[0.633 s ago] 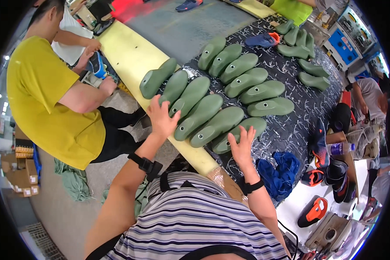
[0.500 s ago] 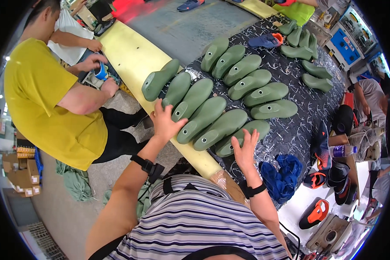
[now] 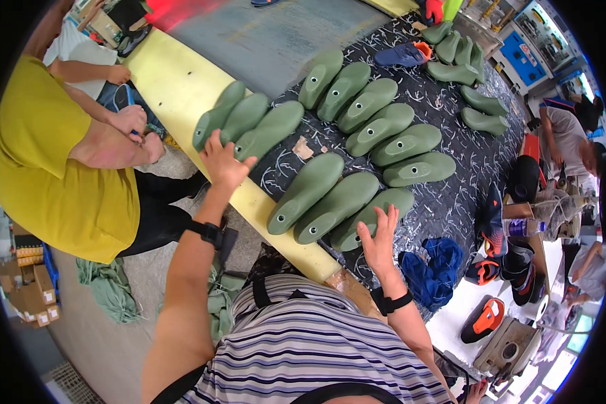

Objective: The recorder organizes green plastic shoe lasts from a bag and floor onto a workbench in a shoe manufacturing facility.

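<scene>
Green shoe lasts lie in groups on a dark, thread-strewn cover [image 3: 276, 168]. My left hand [image 3: 225, 165] is spread at the near ends of three lasts at the left, its fingertips touching the middle last [image 3: 244, 116] and its thumb beside the right-hand last [image 3: 271, 129]. The leftmost last [image 3: 215, 116] overhangs the yellow edge strip. My right hand [image 3: 382, 248], fingers apart, rests on the near right last [image 3: 397, 200]. Beside that one lie two more lasts, a middle one [image 3: 340, 205] and a left one [image 3: 308, 190].
Several more lasts [image 3: 378, 129] lie in a row beyond. A blue-and-orange shoe [image 3: 402, 55] and another cluster of lasts [image 3: 451, 71] are farther back. Blue cloth [image 3: 432, 269] bunches right of my right hand. A person in a yellow shirt [image 3: 54, 161] stands close at the left.
My left hand and the three left lasts have shifted left, opening a gap to the near right three. Scraps show in the gap. My right hand stays at the near right last.
</scene>
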The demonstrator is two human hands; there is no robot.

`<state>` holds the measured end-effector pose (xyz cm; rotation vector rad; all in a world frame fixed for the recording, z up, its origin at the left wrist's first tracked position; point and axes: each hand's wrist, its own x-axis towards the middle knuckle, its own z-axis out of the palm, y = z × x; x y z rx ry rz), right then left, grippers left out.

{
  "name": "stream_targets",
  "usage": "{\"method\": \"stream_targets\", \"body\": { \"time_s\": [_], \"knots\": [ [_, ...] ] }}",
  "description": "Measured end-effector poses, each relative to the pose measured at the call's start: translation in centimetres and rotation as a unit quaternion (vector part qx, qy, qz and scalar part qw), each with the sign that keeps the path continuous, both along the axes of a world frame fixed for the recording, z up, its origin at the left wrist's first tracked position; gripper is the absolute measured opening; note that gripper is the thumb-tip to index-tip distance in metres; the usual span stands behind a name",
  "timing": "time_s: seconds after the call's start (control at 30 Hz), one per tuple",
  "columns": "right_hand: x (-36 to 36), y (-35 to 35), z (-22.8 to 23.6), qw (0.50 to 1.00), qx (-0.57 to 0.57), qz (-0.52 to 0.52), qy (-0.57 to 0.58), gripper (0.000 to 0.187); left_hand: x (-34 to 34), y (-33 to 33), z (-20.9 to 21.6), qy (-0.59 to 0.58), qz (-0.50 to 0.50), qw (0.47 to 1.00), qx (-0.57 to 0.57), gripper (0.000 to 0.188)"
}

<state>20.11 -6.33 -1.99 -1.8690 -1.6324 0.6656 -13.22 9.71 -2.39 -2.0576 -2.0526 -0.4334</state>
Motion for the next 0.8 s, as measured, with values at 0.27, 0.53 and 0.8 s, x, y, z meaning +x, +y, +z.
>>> {"method": "stream_targets", "body": {
  "time_s": [0.27,0.53,0.8],
  "knots": [
    [0.3,0.2,0.0,1.0,-0.013,0.007,0.002,0.059,-6.3,9.9,-0.3,0.018,0.051,0.993,-0.105,0.06],
    [0.1,0.2,0.1,1.0,0.011,0.018,-0.002,0.059,-6.1,10.3,0.1,-0.045,-0.005,0.999,0.006,0.075],
    [0.4,0.1,-0.2,1.0,0.025,0.007,-0.012,0.059,11.1,-12.1,3.5,-0.254,-0.247,0.922,-0.159,0.056]
  ]
}}
